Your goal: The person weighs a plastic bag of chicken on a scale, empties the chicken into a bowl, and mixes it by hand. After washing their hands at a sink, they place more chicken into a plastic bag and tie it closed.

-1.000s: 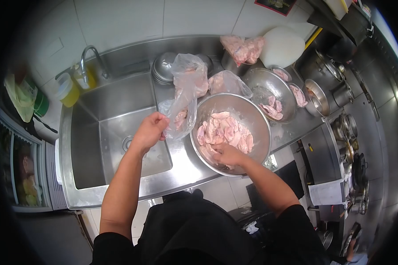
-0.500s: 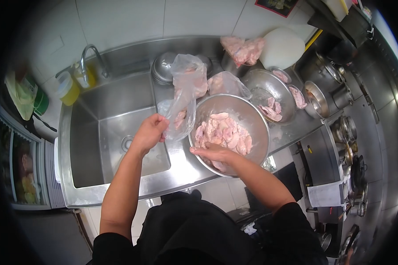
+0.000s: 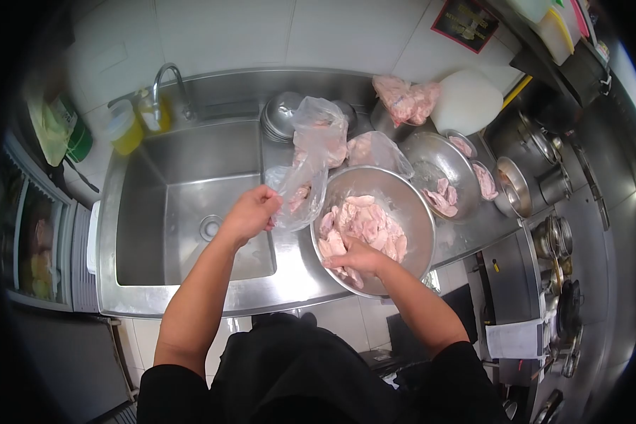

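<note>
1. While the left hand pinches the edge of the bag between thumb and curled fingers, its grip looks closed and firm; the bag lies on the counter, with meat showing through the film.
2. The right hand is down in the bowl, against the near left part of the meat. Its thumb stands apart from the fingers, so the hand looks partly spread; whether it has hold of a piece, I cannot tell.
3. The meat is heaped loosely in the bowl, which sits beside the bag and near the front edge of the counter.
4. For good handling, the left pinch is best kept at the film's edge, with the film drawn taut toward the sink so that it does not fold over.
5. A small, full-finger hold should suit the right hand; the pieces look moist and would probably slip from a fingertip grip.
6. Light pressure is wise, as a hard push at the near side could shift the bowl.
7. The second bag and the smaller bowl stand close behind, so elbow and wrist movements should be short.
</note>
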Demonstrator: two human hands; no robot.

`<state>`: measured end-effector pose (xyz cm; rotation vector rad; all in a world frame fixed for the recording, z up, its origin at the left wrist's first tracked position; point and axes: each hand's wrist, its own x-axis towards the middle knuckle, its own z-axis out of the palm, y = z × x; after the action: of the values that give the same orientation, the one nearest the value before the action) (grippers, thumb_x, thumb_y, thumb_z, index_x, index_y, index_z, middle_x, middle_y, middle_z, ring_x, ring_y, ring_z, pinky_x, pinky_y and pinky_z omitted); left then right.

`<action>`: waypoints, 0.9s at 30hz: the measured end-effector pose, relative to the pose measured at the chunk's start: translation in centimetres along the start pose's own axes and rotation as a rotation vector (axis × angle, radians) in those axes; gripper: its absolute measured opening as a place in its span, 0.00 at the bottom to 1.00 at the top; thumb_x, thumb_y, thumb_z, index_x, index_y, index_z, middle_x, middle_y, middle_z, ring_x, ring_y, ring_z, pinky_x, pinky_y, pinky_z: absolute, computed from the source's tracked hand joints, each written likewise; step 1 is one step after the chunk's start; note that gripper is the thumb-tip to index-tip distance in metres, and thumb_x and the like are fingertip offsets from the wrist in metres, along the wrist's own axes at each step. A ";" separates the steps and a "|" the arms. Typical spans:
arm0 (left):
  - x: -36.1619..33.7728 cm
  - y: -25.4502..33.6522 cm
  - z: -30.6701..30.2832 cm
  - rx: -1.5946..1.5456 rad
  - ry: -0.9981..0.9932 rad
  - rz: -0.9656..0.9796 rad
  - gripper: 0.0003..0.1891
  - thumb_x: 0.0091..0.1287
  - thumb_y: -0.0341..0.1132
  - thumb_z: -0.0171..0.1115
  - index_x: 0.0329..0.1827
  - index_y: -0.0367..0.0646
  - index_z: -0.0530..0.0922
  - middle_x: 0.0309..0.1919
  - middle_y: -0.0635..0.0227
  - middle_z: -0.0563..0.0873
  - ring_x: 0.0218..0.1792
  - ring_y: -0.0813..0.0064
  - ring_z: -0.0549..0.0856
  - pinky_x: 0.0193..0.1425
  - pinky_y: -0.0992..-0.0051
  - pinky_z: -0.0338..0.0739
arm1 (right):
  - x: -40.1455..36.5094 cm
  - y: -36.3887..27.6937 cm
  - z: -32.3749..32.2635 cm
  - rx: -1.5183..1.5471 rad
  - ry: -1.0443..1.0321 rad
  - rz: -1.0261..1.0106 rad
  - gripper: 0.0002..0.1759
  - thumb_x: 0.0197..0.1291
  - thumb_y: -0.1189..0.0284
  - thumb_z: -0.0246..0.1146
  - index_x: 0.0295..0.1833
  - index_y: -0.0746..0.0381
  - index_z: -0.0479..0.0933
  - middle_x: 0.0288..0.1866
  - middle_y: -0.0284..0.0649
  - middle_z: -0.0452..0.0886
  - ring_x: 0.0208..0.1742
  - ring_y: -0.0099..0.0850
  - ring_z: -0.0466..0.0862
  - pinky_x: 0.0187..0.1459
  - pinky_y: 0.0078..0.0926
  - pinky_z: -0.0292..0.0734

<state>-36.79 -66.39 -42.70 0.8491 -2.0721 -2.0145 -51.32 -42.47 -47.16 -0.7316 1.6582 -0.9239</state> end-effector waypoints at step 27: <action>0.4 0.1 0.4 -0.001 0.041 -0.035 0.11 0.70 0.40 0.59 0.41 0.40 0.77 0.32 0.70 0.81 0.30 0.79 0.79 0.35 0.77 0.77 | 0.1 2.8 -2.7 0.353 0.069 0.236 0.35 0.55 0.67 0.63 0.68 0.66 0.65 0.58 0.43 0.76 0.58 0.34 0.77 0.57 0.31 0.74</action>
<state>-37.35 -66.27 -42.78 0.9249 -2.0481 -1.9976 -54.04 -40.51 -49.15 -0.2620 1.5454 -1.0430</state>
